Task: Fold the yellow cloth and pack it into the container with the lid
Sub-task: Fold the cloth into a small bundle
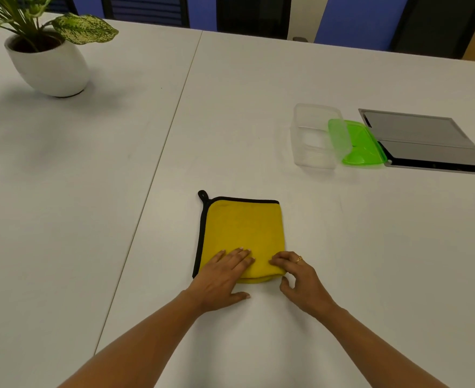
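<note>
Table (91, 191): white, with a potted plant (51, 68) at far left and a grey floor-box panel (415, 135) at far right. The yellow cloth (242, 228) lies flat near your edge of the table, already folded into a thick rectangle: black trim along its left and far sides, hang loop at the far-left corner, rounded folds at the right and near sides. The container (313, 135) is clear, open and well apart to the far right. Its green lid (362, 144) is off and leans against the container's right rim. Your left hand (222, 278) lies flat, fingers straight, pressing the near-left part of the cloth. Your right hand (300, 278) has curled fingertips on the near-right corner and the thumb just off the edge; whether it pinches the layers cannot be told. Judged step: folding, packing not begun. The bundle looks wider than the container mouth, so the next move probably calls for one more fold, pinning all layers so they don't slip.
</note>
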Action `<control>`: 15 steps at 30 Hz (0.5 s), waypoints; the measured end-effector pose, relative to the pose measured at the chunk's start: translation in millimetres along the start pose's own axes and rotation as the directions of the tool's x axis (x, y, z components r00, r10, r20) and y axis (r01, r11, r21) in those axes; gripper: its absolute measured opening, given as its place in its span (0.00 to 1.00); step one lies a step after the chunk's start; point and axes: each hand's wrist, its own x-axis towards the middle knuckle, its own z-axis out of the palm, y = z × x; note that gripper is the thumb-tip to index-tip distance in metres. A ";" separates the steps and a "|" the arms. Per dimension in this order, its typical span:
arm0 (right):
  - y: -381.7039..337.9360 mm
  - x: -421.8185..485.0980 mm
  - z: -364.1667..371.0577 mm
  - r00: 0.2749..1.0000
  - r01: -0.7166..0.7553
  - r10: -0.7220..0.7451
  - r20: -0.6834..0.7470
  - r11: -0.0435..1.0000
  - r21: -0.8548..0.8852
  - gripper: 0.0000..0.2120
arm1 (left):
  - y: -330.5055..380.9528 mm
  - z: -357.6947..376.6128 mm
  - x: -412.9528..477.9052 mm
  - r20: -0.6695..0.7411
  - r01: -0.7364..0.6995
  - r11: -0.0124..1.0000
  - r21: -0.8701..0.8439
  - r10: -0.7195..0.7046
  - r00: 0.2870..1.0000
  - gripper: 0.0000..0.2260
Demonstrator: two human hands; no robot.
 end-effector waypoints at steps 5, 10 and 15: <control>1.3 3.3 3.0 0.998 0.042 -0.046 -0.036 0.993 -0.115 0.16 | 1.3 0.0 1.7 -0.081 -0.011 1.000 0.003 0.012 0.997 0.24; 0.5 6.2 1.4 0.995 0.023 -0.031 -0.094 0.996 -0.088 0.15 | -5.8 1.3 0.4 -0.092 -0.009 1.000 0.001 0.009 0.996 0.29; -3.1 8.8 -4.9 0.989 0.007 -0.013 -0.149 0.999 -0.045 0.12 | -10.7 -3.8 -5.8 -0.191 0.015 1.000 -0.019 -0.018 0.982 0.36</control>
